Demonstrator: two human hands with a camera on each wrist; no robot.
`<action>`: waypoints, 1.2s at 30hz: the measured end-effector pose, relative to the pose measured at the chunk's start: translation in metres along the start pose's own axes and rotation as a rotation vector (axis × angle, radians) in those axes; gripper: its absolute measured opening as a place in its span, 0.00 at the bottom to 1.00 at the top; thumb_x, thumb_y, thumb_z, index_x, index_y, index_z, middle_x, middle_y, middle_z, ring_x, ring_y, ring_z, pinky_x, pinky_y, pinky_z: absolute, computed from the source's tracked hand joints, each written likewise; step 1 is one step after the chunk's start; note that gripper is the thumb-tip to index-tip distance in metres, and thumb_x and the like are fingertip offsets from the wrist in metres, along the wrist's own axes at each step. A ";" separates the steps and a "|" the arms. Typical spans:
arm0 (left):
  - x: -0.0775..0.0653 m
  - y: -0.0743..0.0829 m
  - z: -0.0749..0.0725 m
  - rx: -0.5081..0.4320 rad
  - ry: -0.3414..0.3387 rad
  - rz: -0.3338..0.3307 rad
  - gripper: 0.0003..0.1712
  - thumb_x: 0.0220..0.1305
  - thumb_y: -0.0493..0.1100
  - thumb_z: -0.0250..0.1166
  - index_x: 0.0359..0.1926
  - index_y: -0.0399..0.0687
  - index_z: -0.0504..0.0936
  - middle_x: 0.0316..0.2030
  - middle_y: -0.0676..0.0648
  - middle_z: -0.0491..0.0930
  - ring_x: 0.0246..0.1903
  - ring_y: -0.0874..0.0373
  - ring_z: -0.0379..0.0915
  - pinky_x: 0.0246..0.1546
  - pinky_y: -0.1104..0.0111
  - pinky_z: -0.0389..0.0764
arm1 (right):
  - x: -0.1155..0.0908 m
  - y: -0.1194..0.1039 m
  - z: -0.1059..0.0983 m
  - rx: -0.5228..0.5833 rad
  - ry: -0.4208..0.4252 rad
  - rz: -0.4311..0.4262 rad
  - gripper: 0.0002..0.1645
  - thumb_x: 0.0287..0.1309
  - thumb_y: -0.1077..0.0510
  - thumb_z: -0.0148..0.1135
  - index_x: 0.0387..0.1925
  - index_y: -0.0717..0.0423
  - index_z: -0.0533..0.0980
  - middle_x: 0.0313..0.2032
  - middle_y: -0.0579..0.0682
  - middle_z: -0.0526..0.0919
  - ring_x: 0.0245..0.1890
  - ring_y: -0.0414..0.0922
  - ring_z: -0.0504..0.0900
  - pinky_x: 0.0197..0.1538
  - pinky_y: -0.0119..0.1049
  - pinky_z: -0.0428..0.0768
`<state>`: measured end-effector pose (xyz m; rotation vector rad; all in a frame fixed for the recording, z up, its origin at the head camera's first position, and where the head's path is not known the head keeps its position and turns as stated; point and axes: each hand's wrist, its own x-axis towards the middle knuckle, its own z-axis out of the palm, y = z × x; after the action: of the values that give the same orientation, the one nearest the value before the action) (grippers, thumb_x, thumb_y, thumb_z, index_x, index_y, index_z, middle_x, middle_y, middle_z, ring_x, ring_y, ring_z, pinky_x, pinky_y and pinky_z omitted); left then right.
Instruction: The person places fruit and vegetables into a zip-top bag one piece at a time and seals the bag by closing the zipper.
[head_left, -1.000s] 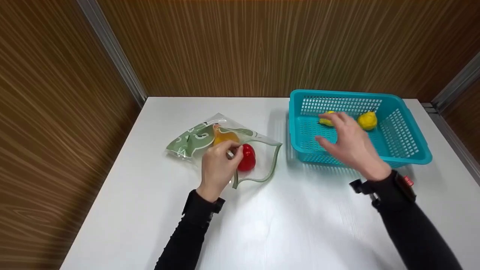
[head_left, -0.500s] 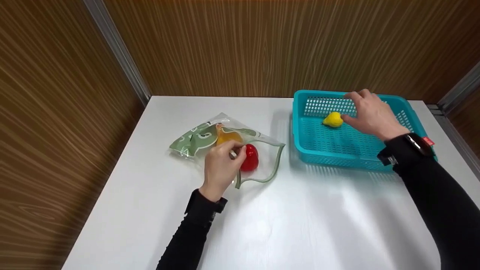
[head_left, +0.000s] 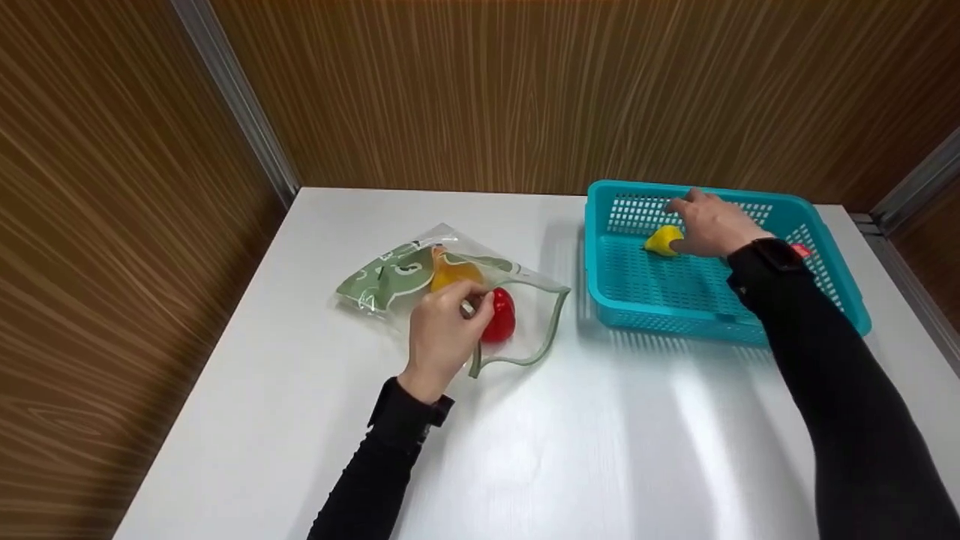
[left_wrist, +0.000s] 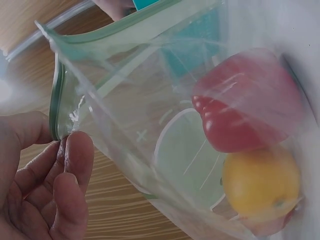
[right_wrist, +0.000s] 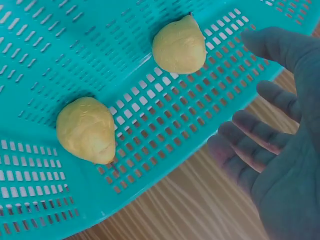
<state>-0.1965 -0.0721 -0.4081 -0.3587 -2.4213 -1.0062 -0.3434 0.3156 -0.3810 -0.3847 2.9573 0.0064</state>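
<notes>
With thumb and fingers my left hand (head_left: pixel 441 334) pinches the green-edged mouth of a clear zip bag (head_left: pixel 525 330). Inside the bag lie a red bell pepper (left_wrist: pixel 250 100) and an orange-yellow fruit (left_wrist: pixel 260 182), side by side in the left wrist view. My right hand (head_left: pixel 709 225) reaches over the teal basket (head_left: pixel 596 277), fingers spread and holding nothing. Close to its thumb in the head view is a yellow pear (head_left: pixel 663 241). The right wrist view shows this hand apart from two pears, one upper (right_wrist: pixel 179 45) and one lower (right_wrist: pixel 87 131); in the head view the second is hidden.
A white table (head_left: pixel 570 450) carries the bag at left and the perforated basket at the back right. Wood-grain panels (head_left: pixel 450 90) stand behind and on the left. A red tag (head_left: pixel 801 250) shows beside the right wrist.
My right hand has moved from the basket's front left to its right side, then back left toward the visible pear. The left hand keeps its pinch on the bag.
</notes>
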 end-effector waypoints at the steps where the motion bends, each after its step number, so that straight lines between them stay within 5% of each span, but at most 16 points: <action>1: -0.001 0.000 0.000 0.001 -0.001 -0.003 0.06 0.59 0.44 0.63 0.34 0.49 0.85 0.29 0.52 0.86 0.28 0.63 0.80 0.29 0.76 0.79 | 0.004 -0.001 0.002 -0.014 -0.002 -0.011 0.37 0.54 0.54 0.64 0.64 0.60 0.64 0.59 0.70 0.66 0.57 0.66 0.67 0.57 0.63 0.69; 16: -0.009 0.009 0.000 -0.014 -0.002 -0.001 0.06 0.59 0.44 0.63 0.34 0.49 0.85 0.29 0.52 0.86 0.28 0.64 0.81 0.28 0.77 0.78 | 0.016 -0.001 0.030 -0.127 -0.123 -0.020 0.36 0.49 0.57 0.68 0.61 0.60 0.68 0.57 0.72 0.70 0.53 0.66 0.73 0.50 0.59 0.76; 27: -0.010 0.009 0.003 -0.013 0.003 0.016 0.06 0.59 0.44 0.63 0.33 0.49 0.86 0.28 0.53 0.86 0.28 0.64 0.80 0.27 0.77 0.77 | 0.012 -0.007 0.041 -0.029 -0.229 0.029 0.35 0.52 0.60 0.65 0.62 0.62 0.67 0.53 0.67 0.77 0.48 0.60 0.78 0.52 0.59 0.76; 36: -0.010 0.009 0.004 -0.018 -0.008 0.019 0.06 0.59 0.44 0.63 0.33 0.49 0.86 0.28 0.53 0.86 0.28 0.64 0.79 0.27 0.77 0.77 | 0.009 -0.003 0.039 -0.030 -0.184 0.040 0.31 0.49 0.58 0.68 0.56 0.61 0.71 0.45 0.64 0.80 0.41 0.56 0.79 0.45 0.53 0.78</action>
<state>-0.1855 -0.0637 -0.4104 -0.3920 -2.4127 -1.0214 -0.3453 0.3117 -0.4206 -0.3103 2.7858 0.0867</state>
